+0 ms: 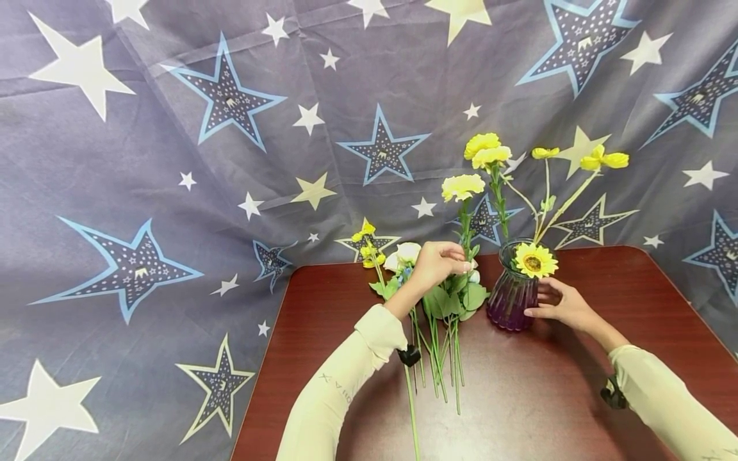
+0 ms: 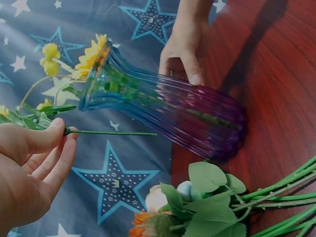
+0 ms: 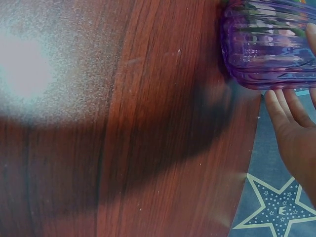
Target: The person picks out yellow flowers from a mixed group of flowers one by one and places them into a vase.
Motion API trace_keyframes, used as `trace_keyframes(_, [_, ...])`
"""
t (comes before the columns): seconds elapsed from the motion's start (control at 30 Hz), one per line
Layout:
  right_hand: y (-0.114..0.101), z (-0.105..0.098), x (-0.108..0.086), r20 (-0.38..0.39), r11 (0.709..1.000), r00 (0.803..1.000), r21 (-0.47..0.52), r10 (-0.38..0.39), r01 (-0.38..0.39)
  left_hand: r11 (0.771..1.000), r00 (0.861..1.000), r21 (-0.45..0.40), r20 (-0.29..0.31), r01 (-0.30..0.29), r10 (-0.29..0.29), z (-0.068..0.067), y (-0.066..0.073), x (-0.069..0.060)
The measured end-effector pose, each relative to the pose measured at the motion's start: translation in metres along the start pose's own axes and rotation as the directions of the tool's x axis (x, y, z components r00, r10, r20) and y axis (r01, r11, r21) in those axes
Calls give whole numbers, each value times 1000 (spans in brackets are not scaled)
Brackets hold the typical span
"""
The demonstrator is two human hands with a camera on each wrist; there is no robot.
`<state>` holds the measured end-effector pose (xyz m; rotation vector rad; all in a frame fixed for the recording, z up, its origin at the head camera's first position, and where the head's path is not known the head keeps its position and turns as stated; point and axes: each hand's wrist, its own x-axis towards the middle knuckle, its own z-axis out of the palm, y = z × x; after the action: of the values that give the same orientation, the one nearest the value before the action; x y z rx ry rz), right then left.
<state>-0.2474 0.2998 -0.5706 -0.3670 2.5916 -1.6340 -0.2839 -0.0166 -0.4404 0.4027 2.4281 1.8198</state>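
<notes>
My left hand (image 1: 437,264) pinches the stem of a yellow carnation (image 1: 463,187) between thumb and fingers, just left of the vase. In the left wrist view the bare lower stem (image 2: 113,133) points across the vase's side, outside the glass. The ribbed glass vase (image 1: 508,306), blue at the rim and purple below, stands upright on the table. My right hand (image 1: 564,306) holds its right side, thumb in front and fingers behind. In the vase stand a sunflower (image 1: 535,260), other yellow carnations (image 1: 490,155) and a branch with yellow blooms (image 1: 599,159).
Left of the vase, loose flowers lie on the dark red table (image 1: 519,397), with green stems (image 1: 444,358) toward the front. Among them are a white bloom (image 1: 407,252) and an orange flower (image 2: 142,223). A star-patterned cloth (image 1: 323,64) hangs behind the table.
</notes>
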Motion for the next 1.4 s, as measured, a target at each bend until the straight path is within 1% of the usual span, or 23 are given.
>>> trace_keyframes(0.07, [1,0,0,4,1000,1000,0,1,-1,1000,1000,20,-9,-21,21,-1,3,2])
trace_keyframes(0.1, [1,0,0,6,1000,1000,2,3,-3,999,1000,15,-13,-28,28,-1,5,2])
trace_keyframes(0.3, [-1,0,-2,9,1000,1000,28,3,-3,998,999,-56,-32,-39,38,-4,22,7])
trace_keyframes(0.37, [-2,-1,-2,9,1000,1000,31,-1,1,997,998,-64,-39,-46,44,-6,28,9])
trace_keyframes(0.4, [-2,-1,-2,9,1000,1000,31,-2,2,997,998,-62,-41,-53,50,-7,31,10])
trace_keyframes(0.6, [-1,-1,-1,11,1000,1000,11,-2,2,994,992,20,-56,-110,111,-9,46,18])
trace_keyframes(0.67, [-1,0,-1,10,1000,1000,0,-2,2,993,992,10,-59,-114,114,-7,51,19])
trace_keyframes(0.8, [0,0,-1,7,1000,1000,-9,2,-1,992,992,-57,-59,-114,111,-4,61,22])
trace_keyframes(0.97, [-1,0,-1,4,1000,1000,-6,-1,1,985,990,-110,-59,-134,128,2,72,26])
trace_keyframes(1.17, [-1,0,-1,12,1000,1000,-21,7,-7,982,989,-116,-31,-147,144,8,82,29])
trace_keyframes(1.4, [0,-1,0,17,1000,1000,-10,8,-8,982,989,-113,-10,-149,149,12,86,31])
